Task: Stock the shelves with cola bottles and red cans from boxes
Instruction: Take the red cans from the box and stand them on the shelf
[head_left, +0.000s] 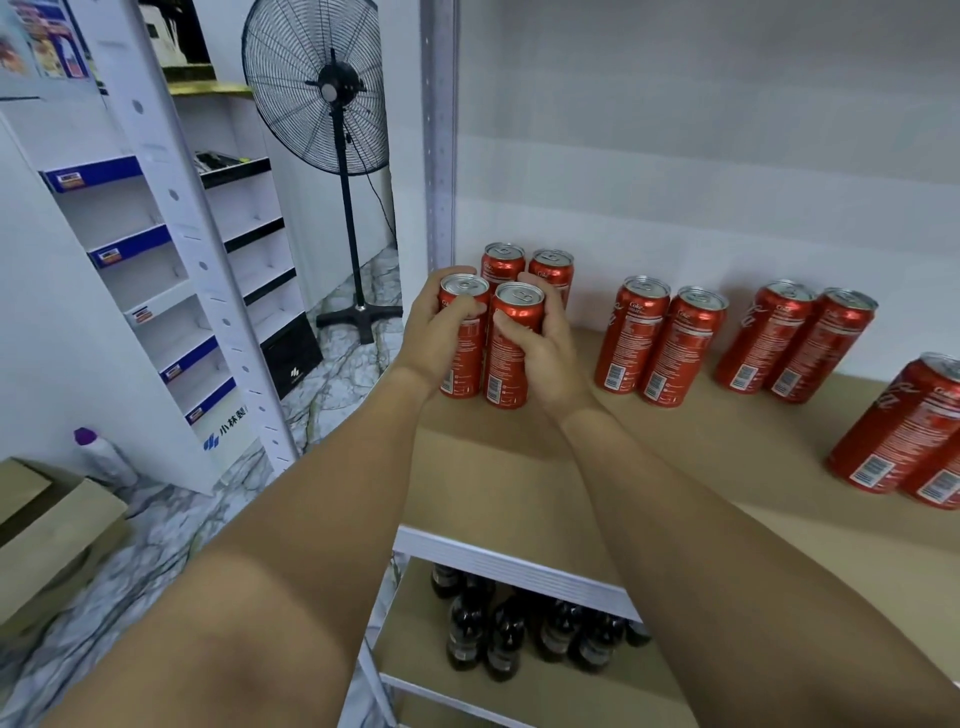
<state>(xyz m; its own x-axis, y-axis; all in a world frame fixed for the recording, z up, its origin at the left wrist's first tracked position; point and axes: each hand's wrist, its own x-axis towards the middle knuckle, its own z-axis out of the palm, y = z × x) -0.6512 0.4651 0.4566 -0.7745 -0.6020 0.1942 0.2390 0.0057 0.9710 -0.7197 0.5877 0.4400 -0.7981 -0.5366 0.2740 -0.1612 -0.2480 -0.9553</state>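
My left hand (434, 332) grips a red can (464, 358) and my right hand (545, 343) grips a second red can (509, 364) right beside it. Both cans stand upright on the wooden shelf (649, 467) near its left end. Two more red cans (524, 267) stand just behind them. Further right stand a pair of cans (660, 343), another pair (795, 343), and two more (904, 431) at the frame's right edge. Several dark cola bottles (519, 623) stand on the shelf below.
A metal shelf post (439, 135) rises at the shelf's left end. A black standing fan (332, 104) and a white display rack (171, 270) stand on the marble floor to the left. A cardboard box (47, 525) sits at lower left beside a purple-capped bottle (104, 457).
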